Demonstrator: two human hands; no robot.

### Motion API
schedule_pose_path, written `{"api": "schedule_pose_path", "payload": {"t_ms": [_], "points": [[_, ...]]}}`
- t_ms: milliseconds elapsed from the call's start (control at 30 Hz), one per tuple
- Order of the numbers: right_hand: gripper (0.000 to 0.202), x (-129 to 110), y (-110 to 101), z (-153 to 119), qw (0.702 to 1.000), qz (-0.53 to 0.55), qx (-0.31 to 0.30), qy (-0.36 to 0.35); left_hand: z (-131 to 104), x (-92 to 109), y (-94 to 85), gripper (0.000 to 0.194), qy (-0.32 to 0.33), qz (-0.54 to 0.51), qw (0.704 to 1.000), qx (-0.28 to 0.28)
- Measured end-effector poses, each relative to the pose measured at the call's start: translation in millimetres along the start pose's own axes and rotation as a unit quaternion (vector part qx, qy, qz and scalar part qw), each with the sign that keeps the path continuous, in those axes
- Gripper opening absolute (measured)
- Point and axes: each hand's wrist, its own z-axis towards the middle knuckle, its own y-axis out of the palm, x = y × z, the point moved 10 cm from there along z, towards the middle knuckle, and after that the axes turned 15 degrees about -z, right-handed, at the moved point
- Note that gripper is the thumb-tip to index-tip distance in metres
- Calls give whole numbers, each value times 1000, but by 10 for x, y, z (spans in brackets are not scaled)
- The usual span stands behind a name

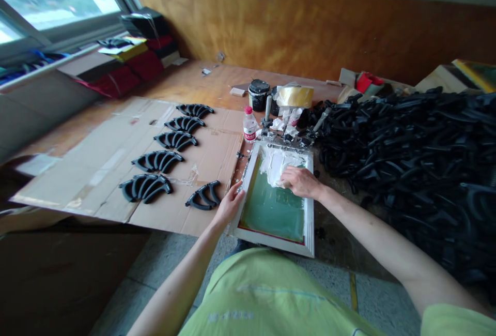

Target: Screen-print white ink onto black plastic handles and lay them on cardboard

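Note:
A screen printing frame (276, 250) with a pale border and green mesh lies in front of me. White ink (284, 159) is smeared over the far part of its mesh. My left hand (231, 201) is closed on the frame's left edge, its fingers partly hidden. Over the mesh, at the near edge of the white ink, my right hand (302, 182) is closed with fingers together; what it grips is mostly covered by the fingers. Metal clamp hardware (267, 113) stands at the frame's far end.
Left of the frame, curved black plastic parts (145, 187) lie in fanned groups on a cardboard sheet (104, 144). A large heap of black parts (387, 144) fills the right side. Behind the frame stand a red-capped bottle (249, 126) and a dark tub (259, 95).

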Motion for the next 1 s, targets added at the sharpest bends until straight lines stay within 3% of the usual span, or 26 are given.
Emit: {"api": "schedule_pose_path", "payload": {"t_ms": [133,333,433,500,633,700,767,833,900,1000], "points": [[21,147,-32,83,995,-7,58,81,-5,-32,22,70,-23,-10,1000,-11],[24,-72,91,-138,997,33,73,25,-26,8,70,72,-40,-6,999,-22],[23,213,-22,-10,991,48,85,97,-69,109,96,74,-51,-9,999,-16],[40,483,-125,174,981,35,90,169,-115,219,118,77,-62,-12,998,-18],[59,999,-342,352,957,-32,74,279,-219,627,179,73,-53,-23,998,-38],[54,1290,-493,169,937,-45,111,328,-245,916,233,64,-31,-35,998,-46],[43,1605,-550,-209,902,-32,156,400,-224,1232,316,59,-1,-59,997,-45],[32,1832,-402,-645,862,-2,166,479,-146,1588,423,58,56,-98,993,-38],[25,1832,-89,-916,849,35,135,510,-28,1900,546,57,117,-142,982,-34],[25,1372,371,-823,906,74,78,409,180,2046,698,58,141,-183,972,-30]]}}
